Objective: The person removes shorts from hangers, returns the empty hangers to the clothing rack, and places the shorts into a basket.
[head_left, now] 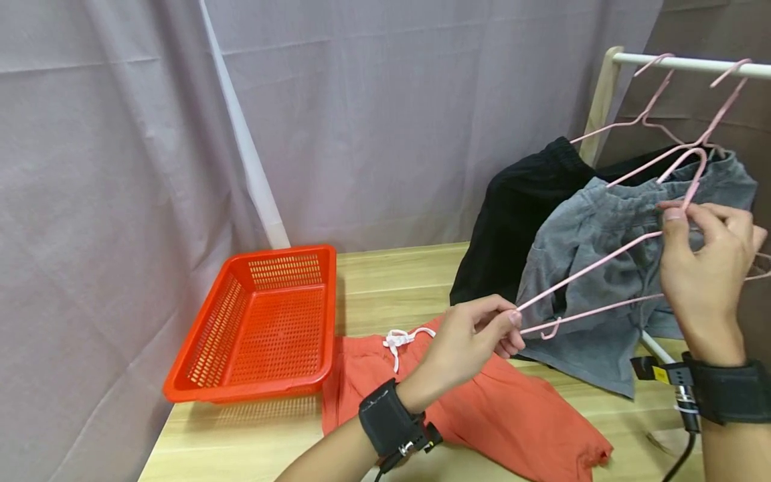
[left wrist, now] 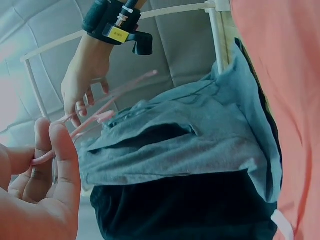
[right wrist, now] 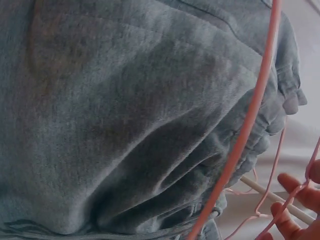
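My left hand point(head_left: 466, 345) pinches one end of a pink clothes hanger point(head_left: 587, 271) between thumb and fingers. Near the base of its hook, my right hand point(head_left: 707, 268) grips the same hanger, which is tilted with no garment on it. In the left wrist view, the left hand point(left wrist: 47, 190) has the hanger end in its fingertips. Under the left forearm, orange-red shorts point(head_left: 512, 415) with a white drawstring lie on the table. Grey shorts point(head_left: 578, 248) hang just behind the hanger; they fill much of the right wrist view, where right-hand fingers point(right wrist: 305, 197) show at the edge.
A red plastic basket point(head_left: 331, 321) stands on the wooden table point(head_left: 397, 281) at the left. Black shorts point(head_left: 512, 201) hang behind the grey pair, on a rack with a white rail point(head_left: 699, 63). Grey curtain cloth point(head_left: 391, 134) stands behind the table.
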`<state>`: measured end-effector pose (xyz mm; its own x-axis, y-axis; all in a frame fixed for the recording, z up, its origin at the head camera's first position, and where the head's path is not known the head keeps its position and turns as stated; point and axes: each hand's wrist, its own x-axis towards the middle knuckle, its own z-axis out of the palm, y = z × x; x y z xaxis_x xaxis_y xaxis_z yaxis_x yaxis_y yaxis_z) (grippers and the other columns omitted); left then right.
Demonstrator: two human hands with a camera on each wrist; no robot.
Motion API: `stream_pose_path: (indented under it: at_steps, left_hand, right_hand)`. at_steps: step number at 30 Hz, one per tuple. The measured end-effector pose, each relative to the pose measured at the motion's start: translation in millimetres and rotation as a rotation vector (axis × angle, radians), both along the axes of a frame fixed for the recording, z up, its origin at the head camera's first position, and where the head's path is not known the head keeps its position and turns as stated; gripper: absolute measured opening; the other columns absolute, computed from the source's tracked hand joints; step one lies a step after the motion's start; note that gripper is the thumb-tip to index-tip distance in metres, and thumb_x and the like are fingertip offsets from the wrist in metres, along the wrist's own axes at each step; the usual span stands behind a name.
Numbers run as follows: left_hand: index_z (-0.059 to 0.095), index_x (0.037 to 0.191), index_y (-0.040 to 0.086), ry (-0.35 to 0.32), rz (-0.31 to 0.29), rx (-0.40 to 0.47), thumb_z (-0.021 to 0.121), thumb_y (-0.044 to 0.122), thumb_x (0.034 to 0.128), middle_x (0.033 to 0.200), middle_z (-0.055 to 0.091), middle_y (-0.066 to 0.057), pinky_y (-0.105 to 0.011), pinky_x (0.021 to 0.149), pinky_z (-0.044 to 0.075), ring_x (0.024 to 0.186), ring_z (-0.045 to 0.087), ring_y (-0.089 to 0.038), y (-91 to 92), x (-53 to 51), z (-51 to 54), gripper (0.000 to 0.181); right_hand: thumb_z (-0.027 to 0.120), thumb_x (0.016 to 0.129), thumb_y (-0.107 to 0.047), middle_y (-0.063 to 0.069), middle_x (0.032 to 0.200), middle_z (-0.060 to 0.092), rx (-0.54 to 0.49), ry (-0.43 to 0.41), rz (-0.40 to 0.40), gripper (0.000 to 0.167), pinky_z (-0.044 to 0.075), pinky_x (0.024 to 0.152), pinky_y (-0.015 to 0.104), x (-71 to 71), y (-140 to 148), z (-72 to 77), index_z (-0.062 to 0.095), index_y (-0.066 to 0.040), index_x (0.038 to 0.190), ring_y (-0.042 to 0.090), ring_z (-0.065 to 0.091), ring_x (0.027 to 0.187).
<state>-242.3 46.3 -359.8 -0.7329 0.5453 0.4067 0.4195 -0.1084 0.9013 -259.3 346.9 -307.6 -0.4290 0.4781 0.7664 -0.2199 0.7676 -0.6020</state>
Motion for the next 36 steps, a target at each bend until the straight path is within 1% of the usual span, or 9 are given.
stream_pose_path:
  at_steps: [5,9,14,17,22,28,31,33,36]
  left_hand:
    - [0.072,0.104,0.002,0.030,0.013,-0.014,0.065,0.009,0.1057,0.081,0.073,-0.007,-0.026,0.071,0.062,0.066,0.068,0.000,12.0,-2.3,3.5,0.010]
    - [0.071,0.103,0.003,0.029,0.008,0.007,0.064,0.008,0.1058,0.082,0.074,-0.008,-0.026,0.072,0.063,0.068,0.070,-0.004,17.8,-6.7,3.8,0.009]
    - [0.071,0.103,0.003,0.018,-0.003,0.039,0.064,0.007,0.1055,0.082,0.074,-0.010,-0.028,0.072,0.063,0.068,0.070,-0.007,24.8,-13.8,2.9,0.009]
    - [0.072,0.103,0.004,0.002,-0.013,0.039,0.065,0.008,0.1055,0.081,0.074,-0.008,-0.028,0.072,0.063,0.067,0.070,-0.004,31.5,-15.9,5.0,0.009]
    - [0.072,0.104,0.004,-0.030,-0.039,0.034,0.065,0.010,0.1056,0.081,0.073,-0.002,-0.026,0.073,0.063,0.067,0.069,-0.001,45.7,-17.9,13.3,0.009]
    - [0.071,0.105,0.004,0.001,-0.051,0.028,0.064,0.011,0.1062,0.080,0.072,0.000,-0.026,0.072,0.063,0.066,0.070,-0.004,61.4,-21.1,25.6,0.010]
    - [0.071,0.105,0.004,0.014,-0.058,0.023,0.064,0.010,0.1063,0.080,0.071,0.001,-0.026,0.072,0.063,0.069,0.071,-0.010,65.7,-22.1,29.9,0.010]
    - [0.070,0.105,0.003,0.026,-0.060,0.021,0.063,0.011,0.1068,0.080,0.070,0.001,-0.026,0.072,0.062,0.069,0.071,-0.011,68.8,-22.9,32.8,0.011]
    - [0.071,0.105,0.003,0.050,-0.056,0.022,0.063,0.011,0.1071,0.080,0.071,0.001,-0.025,0.071,0.062,0.067,0.070,-0.006,73.8,-24.4,38.0,0.012]
  right_hand:
    - [0.049,0.106,-0.021,-0.040,0.104,0.034,-0.035,-0.012,-0.007,0.039,0.022,0.115,0.039,-6.5,2.3,-3.1,0.072,-0.001,0.131,-0.012,0.026,0.117]
    - [0.048,0.106,-0.019,-0.038,0.106,0.033,-0.062,-0.025,-0.007,0.041,0.022,0.114,0.039,-7.7,6.2,-4.9,0.069,-0.006,0.138,-0.011,0.027,0.116]
    - [0.049,0.105,-0.013,-0.035,0.103,0.033,-0.073,-0.016,-0.014,0.040,0.024,0.113,0.038,-2.9,6.8,0.6,0.068,-0.004,0.138,-0.016,0.026,0.107]
    - [0.048,0.105,-0.014,-0.035,0.101,0.033,-0.080,-0.011,-0.032,0.040,0.026,0.109,0.036,-1.0,9.9,3.8,0.069,-0.002,0.137,-0.018,0.025,0.103]
    - [0.045,0.107,-0.019,-0.032,0.098,0.032,-0.105,-0.033,-0.071,0.042,0.027,0.103,0.031,-5.6,27.9,4.1,0.068,0.000,0.138,-0.017,0.026,0.098]
    - [0.044,0.109,-0.024,-0.030,0.099,0.031,-0.168,-0.076,-0.113,0.044,0.025,0.095,0.021,-10.4,44.1,5.7,0.062,-0.002,0.142,-0.015,0.031,0.095]
    - [0.044,0.109,-0.024,-0.030,0.097,0.031,-0.159,-0.093,-0.114,0.044,0.025,0.092,0.021,-11.4,51.1,7.2,0.063,-0.003,0.143,-0.015,0.031,0.093]
    - [0.044,0.108,-0.024,-0.030,0.096,0.031,-0.148,-0.105,-0.114,0.045,0.025,0.089,0.022,-10.9,55.4,8.5,0.064,-0.003,0.142,-0.015,0.030,0.092]
    - [0.043,0.108,-0.024,-0.031,0.094,0.030,-0.131,-0.112,-0.133,0.043,0.025,0.085,0.026,-8.5,61.4,10.5,0.068,-0.003,0.135,-0.015,0.027,0.090]
